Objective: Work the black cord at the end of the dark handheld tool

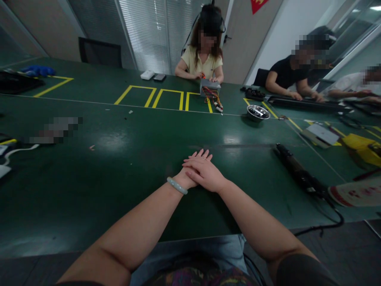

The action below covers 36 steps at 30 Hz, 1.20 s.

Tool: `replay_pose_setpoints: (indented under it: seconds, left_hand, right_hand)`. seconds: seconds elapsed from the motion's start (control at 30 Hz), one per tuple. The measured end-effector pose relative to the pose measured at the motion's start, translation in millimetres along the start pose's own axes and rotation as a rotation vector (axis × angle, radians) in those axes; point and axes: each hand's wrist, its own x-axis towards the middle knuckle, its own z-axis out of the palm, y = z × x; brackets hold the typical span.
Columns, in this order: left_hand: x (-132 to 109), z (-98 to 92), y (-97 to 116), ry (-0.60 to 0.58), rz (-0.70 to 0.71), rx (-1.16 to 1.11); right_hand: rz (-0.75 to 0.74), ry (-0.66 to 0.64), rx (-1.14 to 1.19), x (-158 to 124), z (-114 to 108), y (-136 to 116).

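My left hand (185, 178) lies flat on the green table (143, 159), its fingers stretched out and partly covered. Across its back rests my right hand (208, 173), also with straight fingers. Neither hand holds an object; they touch only each other and, beneath, the tabletop. A pale jade-like bangle (177, 186) circles my left wrist. Off to the right of the hands lies a black corded tool shaped like an electric screwdriver (299, 171), apart from them.
A shiny metal bowl (258, 113) stands right of centre. Opposite, a person (205, 59) handles a grey metal box (209, 85) with coloured wires. Another person (290, 75) works at a long black part. A cylindrical container (357, 194) lies near the right edge; blue gloves (38, 71) are far left.
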Motion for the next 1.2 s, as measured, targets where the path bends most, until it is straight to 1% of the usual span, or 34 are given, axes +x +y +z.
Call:
replay_pose_setpoints:
  seconds: [0.07,0.1,0.17,0.23,0.27,0.33,0.43,0.5,0.53,0.6,0.67,0.77,0.87,0.97,1.1,1.2]
  left_hand:
    - [-4,-8.2,1,-0.024,0.11,0.068]
    - [-5,-12.1,2,-0.027,0.142,0.101]
    - [-7,-19.0,4,-0.019,0.149,0.139]
    - [-7,-24.4,5,-0.02,0.12,0.132]
    - [-7,-26.7,6,-0.031,0.112,0.126]
    - [-7,-30.8,8,-0.058,0.103,0.117]
    - [-8,-36.9,11,-0.099,0.091,0.104]
    - [-9,-40.8,12,-0.119,0.086,0.094]
    - [-9,-42.4,13,-0.125,0.084,0.09]
    - [-9,-44.8,14,-0.129,0.082,0.086]
    - [-9,-45.5,15,-0.135,0.079,0.085]
    - [-8,-43.7,15,-0.149,0.076,0.086]
    - [-8,-40.1,13,-0.127,0.09,0.091]
    - [-8,-37.7,11,-0.098,0.096,0.1]
    - [-9,-37.2,11,-0.091,0.095,0.099]
    - [-9,-36.5,12,-0.083,0.089,0.089]
  right_hand:
    - [0.078,0.076,-0.064,-7,-11,2]
    - [0.129,0.131,-0.105,-13,-20,6]
    - [0.257,0.268,-0.204,-28,-42,17]
    - [0.42,0.4,-0.312,-54,-70,37]
    - [0.518,0.462,-0.376,-71,-85,49]
    - [0.704,0.52,-0.514,-113,-113,75]
    - [1.034,0.511,-0.681,-191,-147,114]
    - [1.227,0.464,-0.715,-242,-161,135]
    - [1.271,0.462,-0.727,-264,-164,142]
    - [1.261,0.471,-0.716,-300,-167,153]
    - [1.218,0.447,-0.699,-322,-165,157]
    - [1.203,0.443,-0.714,-329,-162,156]
    - [1.213,0.48,-0.685,-323,-163,151]
    - [1.209,0.49,-0.647,-317,-164,147]
    - [1.223,0.455,-0.651,-317,-160,143]
    - [1.15,0.389,-0.601,-310,-152,134]
